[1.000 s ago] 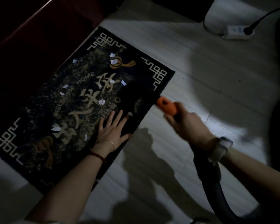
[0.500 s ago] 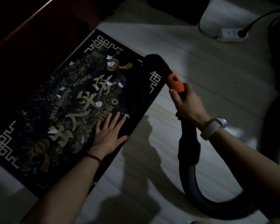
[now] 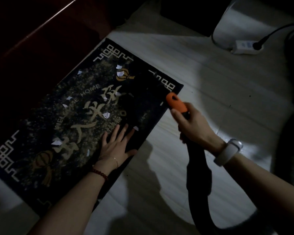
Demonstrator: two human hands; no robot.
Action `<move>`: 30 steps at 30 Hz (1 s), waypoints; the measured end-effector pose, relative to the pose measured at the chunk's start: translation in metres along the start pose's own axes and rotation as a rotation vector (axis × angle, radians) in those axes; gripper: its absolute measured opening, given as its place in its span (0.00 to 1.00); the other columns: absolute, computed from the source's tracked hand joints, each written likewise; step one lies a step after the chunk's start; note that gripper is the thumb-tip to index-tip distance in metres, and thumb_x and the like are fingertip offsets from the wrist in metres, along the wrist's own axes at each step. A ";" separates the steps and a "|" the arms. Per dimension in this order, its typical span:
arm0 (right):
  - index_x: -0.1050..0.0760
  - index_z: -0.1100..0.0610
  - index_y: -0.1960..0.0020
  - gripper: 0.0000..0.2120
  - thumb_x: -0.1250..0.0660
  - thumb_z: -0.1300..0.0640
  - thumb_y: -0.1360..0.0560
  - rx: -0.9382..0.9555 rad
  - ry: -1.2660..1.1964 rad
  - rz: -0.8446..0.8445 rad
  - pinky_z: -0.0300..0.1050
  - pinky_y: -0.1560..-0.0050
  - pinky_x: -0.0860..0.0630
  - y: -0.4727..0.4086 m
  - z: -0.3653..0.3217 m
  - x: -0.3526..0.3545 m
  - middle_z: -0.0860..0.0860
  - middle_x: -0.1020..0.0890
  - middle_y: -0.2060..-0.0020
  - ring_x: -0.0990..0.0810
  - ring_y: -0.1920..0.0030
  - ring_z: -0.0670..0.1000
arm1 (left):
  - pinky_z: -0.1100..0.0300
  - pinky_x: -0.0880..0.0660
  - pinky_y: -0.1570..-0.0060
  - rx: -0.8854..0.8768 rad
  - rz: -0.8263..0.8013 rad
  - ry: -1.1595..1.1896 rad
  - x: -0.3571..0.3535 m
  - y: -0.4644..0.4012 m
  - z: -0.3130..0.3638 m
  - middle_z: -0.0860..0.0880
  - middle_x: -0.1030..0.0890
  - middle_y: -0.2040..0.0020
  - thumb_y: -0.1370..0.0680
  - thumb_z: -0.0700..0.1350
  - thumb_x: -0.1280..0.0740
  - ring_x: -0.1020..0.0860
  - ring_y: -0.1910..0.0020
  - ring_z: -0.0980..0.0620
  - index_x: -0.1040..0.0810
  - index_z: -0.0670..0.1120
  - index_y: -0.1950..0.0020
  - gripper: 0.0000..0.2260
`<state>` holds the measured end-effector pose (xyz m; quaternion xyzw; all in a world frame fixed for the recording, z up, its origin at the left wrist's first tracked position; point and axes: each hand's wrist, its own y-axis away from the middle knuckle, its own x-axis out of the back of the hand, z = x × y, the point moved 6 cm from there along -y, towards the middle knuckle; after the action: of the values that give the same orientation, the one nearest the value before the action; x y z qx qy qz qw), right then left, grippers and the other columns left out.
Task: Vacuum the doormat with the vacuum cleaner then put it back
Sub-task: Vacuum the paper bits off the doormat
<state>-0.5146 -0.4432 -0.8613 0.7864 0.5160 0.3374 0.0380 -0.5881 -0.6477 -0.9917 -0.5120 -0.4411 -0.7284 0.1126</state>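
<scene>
At the centre of the frame the left hand (image 3: 116,147) presses flat on the doormat (image 3: 71,119) — best kept firm — while the right hand (image 3: 196,128) grips the vacuum handle (image 3: 176,103), sweeping toward the paper scraps (image 3: 106,115).

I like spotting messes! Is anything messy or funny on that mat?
Yes. Small white paper scraps lie scattered across the dark doormat, which is odd for a mat. The left hand presses flat on it while the right hand grips the vacuum hose beside its edge.
</scene>
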 end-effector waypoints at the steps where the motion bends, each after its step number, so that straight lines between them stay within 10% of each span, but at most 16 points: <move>1: 0.36 0.56 0.38 0.17 0.40 0.48 0.22 -0.008 -0.026 0.034 0.42 0.80 0.26 -0.011 -0.002 0.004 0.54 0.25 0.69 0.24 0.80 0.49 | 0.45 0.61 0.29 -0.004 -0.002 0.003 0.000 0.000 0.001 0.55 0.63 0.24 0.24 0.65 0.47 0.65 0.25 0.52 0.61 0.57 0.25 0.33; 11: 0.37 0.52 0.38 0.17 0.40 0.47 0.23 -0.004 0.139 -0.199 0.49 0.73 0.21 0.017 0.003 -0.056 0.50 0.25 0.67 0.21 0.74 0.56 | 0.45 0.61 0.29 -0.016 0.019 0.048 -0.003 -0.002 -0.003 0.58 0.65 0.25 0.40 0.71 0.67 0.63 0.25 0.50 0.63 0.61 0.26 0.41; 19: 0.34 0.57 0.39 0.17 0.40 0.48 0.22 -0.146 -0.274 -0.017 0.42 0.77 0.27 -0.014 0.014 -0.006 0.56 0.27 0.71 0.27 0.79 0.50 | 0.45 0.61 0.28 -0.012 0.007 0.028 0.001 0.001 -0.001 0.56 0.65 0.24 0.23 0.64 0.46 0.65 0.25 0.52 0.60 0.58 0.25 0.33; 30: 0.35 0.50 0.41 0.13 0.38 0.49 0.23 -0.101 -0.023 -0.015 0.42 0.79 0.27 0.026 0.037 -0.009 0.55 0.26 0.70 0.25 0.80 0.50 | 0.45 0.60 0.28 -0.006 0.006 0.020 0.001 0.003 0.001 0.55 0.63 0.24 0.23 0.63 0.47 0.64 0.25 0.52 0.60 0.58 0.25 0.32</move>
<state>-0.4749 -0.4521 -0.8838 0.7834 0.5038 0.3536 0.0860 -0.5863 -0.6479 -0.9891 -0.5065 -0.4361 -0.7345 0.1177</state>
